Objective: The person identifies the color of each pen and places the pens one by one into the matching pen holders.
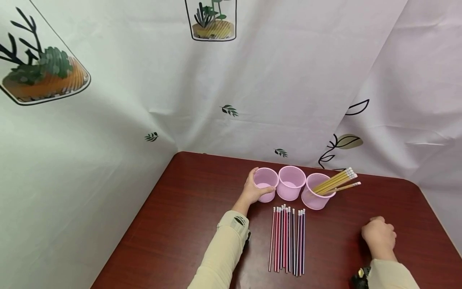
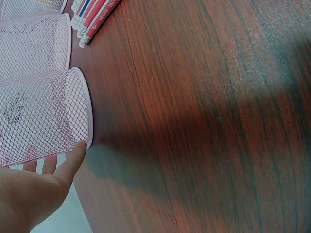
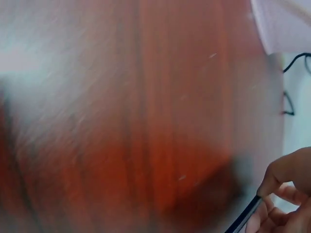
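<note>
Two hands. Left hand [image 1: 251, 191]: thumb and fingers spread partway around the leftmost pink cup [image 1: 267, 197], gripping it at 2 o'clock. Right hand [image 1: 379, 233], near 3:30: curled, pinching a slim dark object [image 3: 245, 213]. Farther out: middle cup [image 1: 290, 192] and yellow-pencil cup [image 1: 313, 201], 3 o'clock; loose pencils [image 1: 286, 241], 5 o'clock. Probable step: steadying or positioning the cup; next move calls for a level hold.
</note>
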Motion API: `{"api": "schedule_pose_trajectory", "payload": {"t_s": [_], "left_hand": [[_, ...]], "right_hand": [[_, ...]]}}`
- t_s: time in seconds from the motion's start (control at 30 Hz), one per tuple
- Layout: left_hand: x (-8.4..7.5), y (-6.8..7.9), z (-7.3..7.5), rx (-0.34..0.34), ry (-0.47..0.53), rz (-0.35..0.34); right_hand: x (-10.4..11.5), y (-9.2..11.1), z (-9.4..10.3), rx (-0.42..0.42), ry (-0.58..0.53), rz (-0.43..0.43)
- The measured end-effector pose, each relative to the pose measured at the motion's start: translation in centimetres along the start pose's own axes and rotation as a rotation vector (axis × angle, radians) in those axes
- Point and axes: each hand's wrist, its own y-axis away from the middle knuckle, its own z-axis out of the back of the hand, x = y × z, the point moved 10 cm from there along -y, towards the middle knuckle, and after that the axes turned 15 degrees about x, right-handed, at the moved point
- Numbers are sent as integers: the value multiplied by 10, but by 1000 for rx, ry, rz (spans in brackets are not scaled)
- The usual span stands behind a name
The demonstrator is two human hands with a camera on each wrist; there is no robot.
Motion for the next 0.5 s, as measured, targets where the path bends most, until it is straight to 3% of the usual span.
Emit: {"api": "schedule_pose_trajectory", "payload": {"t_s": [0.3, 0.5], "left_hand": [[2, -1, 0, -3, 5, 8], [3, -1, -1, 1, 3, 14]], "right_hand": [[53, 20, 36, -155, 3, 200], [80, 38, 62, -233, -89, 236]]}}
